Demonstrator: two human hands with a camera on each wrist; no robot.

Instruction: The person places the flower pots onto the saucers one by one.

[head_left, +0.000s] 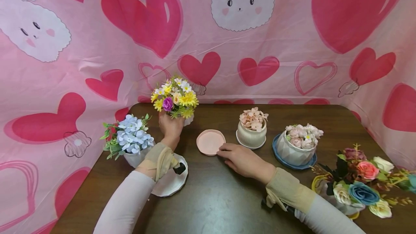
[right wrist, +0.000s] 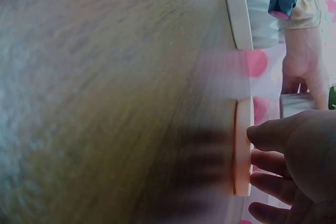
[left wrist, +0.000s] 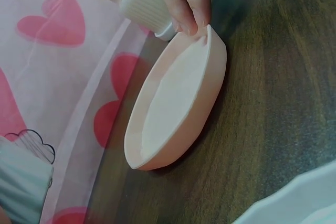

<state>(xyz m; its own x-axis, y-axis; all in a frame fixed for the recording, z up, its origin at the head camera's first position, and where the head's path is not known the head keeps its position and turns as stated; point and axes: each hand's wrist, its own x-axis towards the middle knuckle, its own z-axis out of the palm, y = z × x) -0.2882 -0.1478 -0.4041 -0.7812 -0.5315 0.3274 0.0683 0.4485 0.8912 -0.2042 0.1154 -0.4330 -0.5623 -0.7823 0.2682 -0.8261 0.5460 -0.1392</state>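
Observation:
My left hand (head_left: pixel 171 127) grips a white flowerpot (head_left: pixel 188 120) of yellow, white and purple flowers (head_left: pixel 175 98), raised at the back left. Most of that pot is hidden by the hand in the head view; the right wrist view shows its pale side (right wrist: pixel 296 104). A shallow pink saucer (head_left: pixel 210 142) lies flat on the table to the right of it. With loosely extended fingers, my right hand (head_left: pixel 245 161) touches the saucer's right rim. Two fingertips (left wrist: pixel 195 22) rest at the rim in the left wrist view.
Blue flowers in a white pot (head_left: pixel 134 160) stand left, beside a white plate (head_left: pixel 173 187). A ribbed pot (head_left: pixel 251 136) on a white saucer and a faceted pot (head_left: pixel 297 151) on a blue saucer (head_left: pixel 292 166) stand right. Mixed roses (head_left: pixel 364 190) sit at the near right.

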